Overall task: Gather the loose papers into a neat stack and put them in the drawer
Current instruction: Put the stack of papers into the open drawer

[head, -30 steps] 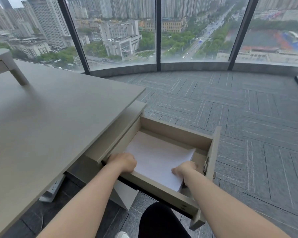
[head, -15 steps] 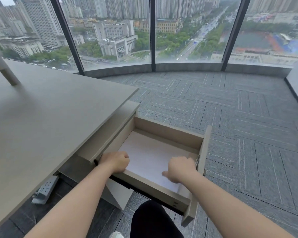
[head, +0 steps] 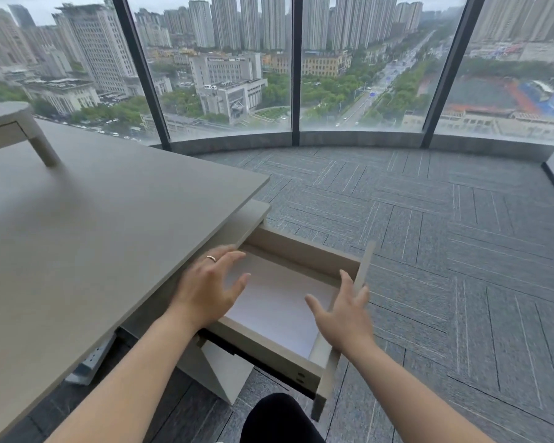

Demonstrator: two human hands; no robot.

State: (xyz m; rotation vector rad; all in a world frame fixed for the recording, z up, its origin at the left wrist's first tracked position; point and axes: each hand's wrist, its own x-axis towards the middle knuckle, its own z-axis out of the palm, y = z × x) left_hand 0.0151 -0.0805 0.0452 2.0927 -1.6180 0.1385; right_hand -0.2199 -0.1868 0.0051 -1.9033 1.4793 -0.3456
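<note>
A stack of white papers [head: 279, 302] lies flat on the bottom of the open beige drawer [head: 304, 254], which sticks out from under the desk. My left hand [head: 210, 286] hovers over the drawer's left side with its fingers spread, a ring on one finger, holding nothing. My right hand [head: 344, 310] hovers over the drawer's right side near the drawer front [head: 363, 266], fingers straight and spread, also holding nothing. Neither hand touches the papers.
The grey desk top [head: 87, 225] spreads to the left, with a raised shelf [head: 10, 126] at its far left. A power strip [head: 92, 362] lies under the desk. Grey carpet floor [head: 445, 251] extends to the right, with floor-to-ceiling windows beyond. My dark-clad knee [head: 279, 417] is below the drawer.
Both hands have let go of the papers and lifted out of the drawer, opening with spread fingers. The papers now lie flat inside.
</note>
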